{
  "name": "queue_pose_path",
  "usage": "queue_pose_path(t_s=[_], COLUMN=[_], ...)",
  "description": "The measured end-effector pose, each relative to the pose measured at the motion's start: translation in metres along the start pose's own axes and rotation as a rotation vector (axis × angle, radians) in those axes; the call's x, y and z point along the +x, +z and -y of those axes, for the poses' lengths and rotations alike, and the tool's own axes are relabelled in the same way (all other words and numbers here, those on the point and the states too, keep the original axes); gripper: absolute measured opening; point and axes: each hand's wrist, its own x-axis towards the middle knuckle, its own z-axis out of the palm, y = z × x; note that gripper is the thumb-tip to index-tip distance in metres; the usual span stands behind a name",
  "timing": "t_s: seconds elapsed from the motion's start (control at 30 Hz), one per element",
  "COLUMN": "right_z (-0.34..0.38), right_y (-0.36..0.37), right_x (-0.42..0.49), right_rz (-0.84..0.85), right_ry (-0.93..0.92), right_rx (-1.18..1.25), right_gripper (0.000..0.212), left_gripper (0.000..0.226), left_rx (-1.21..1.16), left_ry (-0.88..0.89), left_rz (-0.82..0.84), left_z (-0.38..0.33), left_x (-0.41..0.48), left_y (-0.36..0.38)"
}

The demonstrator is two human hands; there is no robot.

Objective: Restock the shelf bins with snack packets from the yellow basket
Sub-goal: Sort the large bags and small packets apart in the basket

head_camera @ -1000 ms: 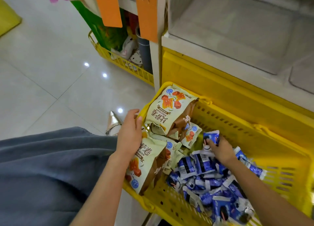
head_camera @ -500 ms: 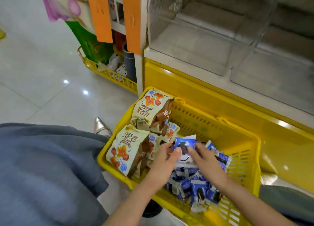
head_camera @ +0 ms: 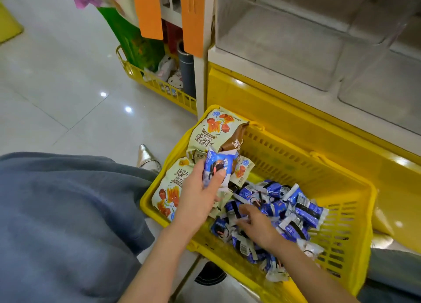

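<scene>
The yellow basket [head_camera: 337, 173] sits in front of me, below the shelf. It holds large cream snack bags [head_camera: 211, 131] on its left side and a heap of small blue packets [head_camera: 289, 209] in the middle. My left hand [head_camera: 200, 193] grips a blue packet [head_camera: 219, 166], lifted above the cream bags. My right hand [head_camera: 255, 225] reaches into the blue heap, fingers spread and touching the packets there. Clear shelf bins [head_camera: 284, 43] stand above the basket.
A yellow shelf base [head_camera: 262, 102] runs behind the basket. To the left, a low yellow wire rack [head_camera: 157, 81] holds toys and green bags, with orange tags [head_camera: 148, 8] hanging above. My grey skirt [head_camera: 68, 223] and a pointed shoe [head_camera: 148, 157] are on the tiled floor.
My left hand has lifted a blue packet out of the heap and up over the cream bags. My right hand has let go of it and dropped back into the heap.
</scene>
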Motion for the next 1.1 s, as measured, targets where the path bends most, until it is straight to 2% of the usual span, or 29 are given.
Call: queue_pose_path(t_s=[0.1,0.27,0.4,0.5,0.73,0.8,0.87,0.97,1.03,1.1], right_z=[-0.004,-0.008,-0.012,-0.012,-0.005,-0.002,-0.003,-0.005,-0.006,-0.005], right_y=[0.022,0.046,0.054,0.057,0.052,0.047,0.043,0.041,0.042,0.045], right_x=[0.016,0.037,0.047,0.055,0.051,0.045,0.038,0.026,0.02,0.018], right_rz=[0.111,0.268,0.282,0.314,0.24,0.217,0.203,0.203,0.205,0.17], right_ry=[-0.004,0.03,0.031,0.066,0.117,0.156,0.168,0.165,0.191,0.214], right_rx=[-0.042,-0.193,-0.444,-0.531,-0.576,-0.579,-0.605,-0.514,-0.448,-0.454], right_gripper=[0.037,0.065,0.069,0.065,0.035,0.028,0.028,0.029,0.04,0.041], left_gripper=[0.015,0.013,0.037,0.04,0.043,0.027,0.014,0.012,0.015,0.024], left_rx=[-0.015,-0.043,-0.063,-0.073,-0.054,-0.039,-0.03,0.016,0.03,0.047], left_ry=[-0.036,-0.03,-0.01,-0.028,-0.033,-0.025,-0.015,0.024,0.059,0.094], left_rz=[-0.002,-0.051,-0.08,-0.085,-0.038,-0.035,-0.019,0.029,0.057,0.069], left_z=[-0.001,-0.007,-0.012,-0.01,-0.01,-0.01,-0.011,-0.014,-0.016,-0.017], left_x=[0.004,0.017,0.024,0.027,0.027,0.024,0.02,0.008,0.0,-0.007], left_y=[-0.001,-0.003,-0.004,-0.003,-0.001,-0.001,-0.001,0.0,-0.002,-0.007])
